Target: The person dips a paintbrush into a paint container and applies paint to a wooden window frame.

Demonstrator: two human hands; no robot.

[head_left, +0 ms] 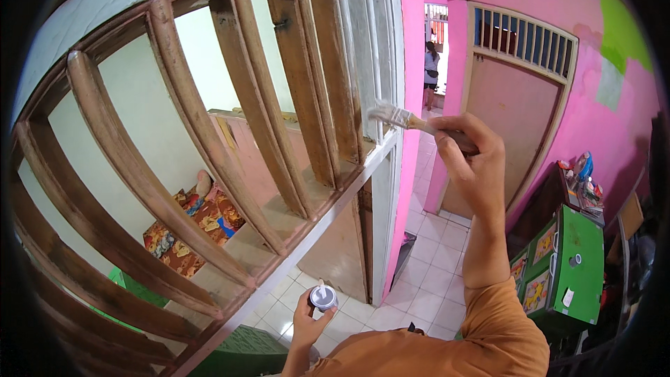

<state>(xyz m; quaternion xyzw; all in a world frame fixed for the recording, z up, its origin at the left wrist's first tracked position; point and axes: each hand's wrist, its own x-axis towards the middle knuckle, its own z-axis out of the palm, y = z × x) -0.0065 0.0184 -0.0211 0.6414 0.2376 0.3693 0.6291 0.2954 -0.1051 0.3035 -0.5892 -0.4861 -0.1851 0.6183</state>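
Paintbrush [398, 118] touches the white slat [368, 63].
Your right hand [469, 157] fingers wrap its handle; your left hand [307, 318] fingers grip a small paint can [323, 297].

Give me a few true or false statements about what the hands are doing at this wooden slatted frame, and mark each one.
1. The right hand holds a paintbrush. True.
2. The brush bristles are at the brown slats on the far left. False: they are at the white-painted slats at the right end.
3. The left hand holds a small can. True.
4. All slats are painted white. False: most, like the brown slats, are bare wood.
5. The cabinet at right is green. True.
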